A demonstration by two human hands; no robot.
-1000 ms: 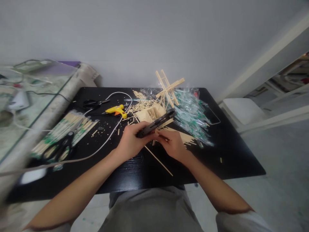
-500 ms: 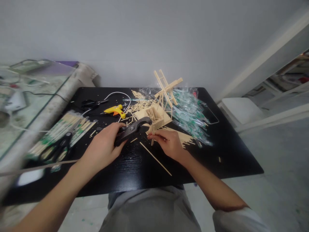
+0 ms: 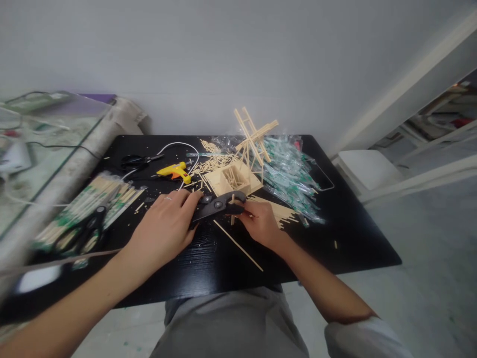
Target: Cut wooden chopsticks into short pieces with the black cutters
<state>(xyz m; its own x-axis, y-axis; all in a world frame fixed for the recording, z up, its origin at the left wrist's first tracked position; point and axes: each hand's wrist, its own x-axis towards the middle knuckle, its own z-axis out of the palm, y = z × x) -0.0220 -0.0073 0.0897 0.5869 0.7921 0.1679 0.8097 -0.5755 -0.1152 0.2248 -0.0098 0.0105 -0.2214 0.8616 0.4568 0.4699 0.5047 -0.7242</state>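
My left hand (image 3: 164, 223) is closed around the handles of dark pruning shears (image 3: 219, 205), whose curved jaws point right. Between the jaws stands a short wooden stick (image 3: 233, 219), pinched by my right hand (image 3: 261, 221); the blades hide part of it. Just behind the jaws is a small open wooden box (image 3: 244, 179) with short sticks in it, on a square wooden board (image 3: 216, 185). A lattice of glued sticks (image 3: 257, 136) rises behind the box, crossed at the top. One long thin stick (image 3: 238, 246) lies in front of my hands.
Left on the black table (image 3: 208, 273) are a yellow glue gun (image 3: 175, 171), black scissors (image 3: 84, 228) over packed sticks (image 3: 112, 191), and another pair of scissors (image 3: 139, 160). Cut pieces (image 3: 216, 163) lie behind the board. Green-and-clear plastic wrappers (image 3: 290, 174) cover the right side.
The shears have moved right and down, from beside the box to around the stick at my right fingertips. My right hand has stayed nearly in place. The view has shifted slightly.
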